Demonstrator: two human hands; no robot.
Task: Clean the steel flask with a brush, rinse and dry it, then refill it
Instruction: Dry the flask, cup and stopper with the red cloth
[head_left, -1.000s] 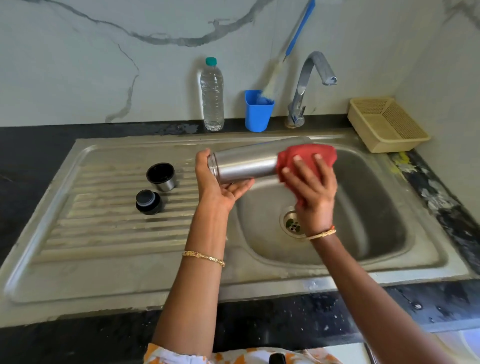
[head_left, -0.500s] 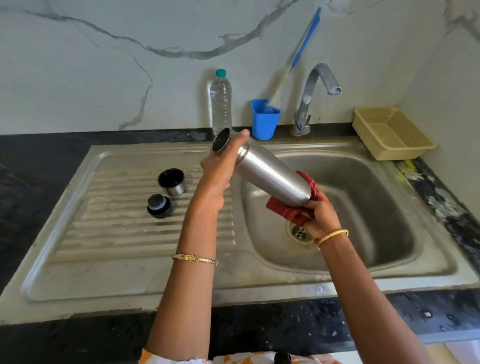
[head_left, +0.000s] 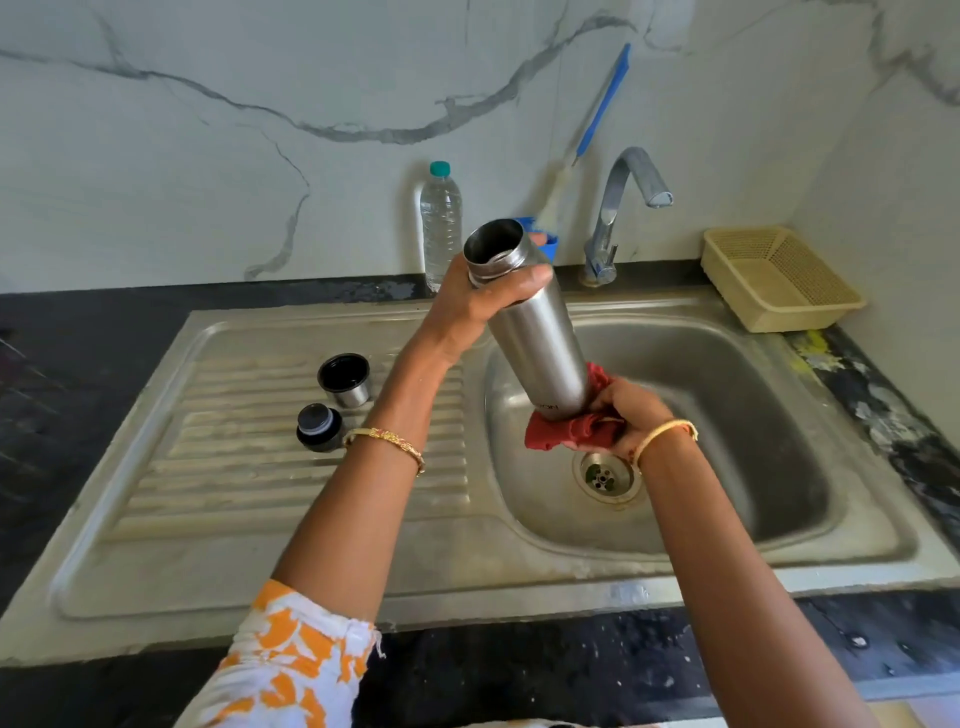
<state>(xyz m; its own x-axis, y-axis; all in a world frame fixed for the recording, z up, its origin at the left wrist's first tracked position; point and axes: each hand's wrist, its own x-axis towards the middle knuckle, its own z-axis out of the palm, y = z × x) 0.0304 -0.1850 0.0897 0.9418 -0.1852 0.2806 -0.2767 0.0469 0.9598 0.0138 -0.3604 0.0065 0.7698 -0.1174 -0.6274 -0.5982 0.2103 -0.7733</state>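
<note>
The steel flask (head_left: 535, 332) is held nearly upright over the sink bowl (head_left: 727, 415), open mouth up and tilted to the left. My left hand (head_left: 483, 301) grips it just below the neck. My right hand (head_left: 628, 410) holds a red cloth (head_left: 566, 431) cupped under and around the flask's base. The flask's steel cup (head_left: 345, 379) and black stopper (head_left: 318, 427) stand on the draining board (head_left: 234, 467). A blue-handled bottle brush (head_left: 587, 135) leans in a blue holder (head_left: 548, 241), mostly hidden behind the flask.
A clear water bottle (head_left: 440, 223) with a teal cap stands by the wall. The tap (head_left: 623, 208) rises behind the bowl. A beige plastic basket (head_left: 779, 278) sits at the back right corner. Black counter surrounds the sink.
The flask has swung from lying sideways to nearly upright with its mouth up. My right hand and the red cloth have slid from the flask's side down to its base.
</note>
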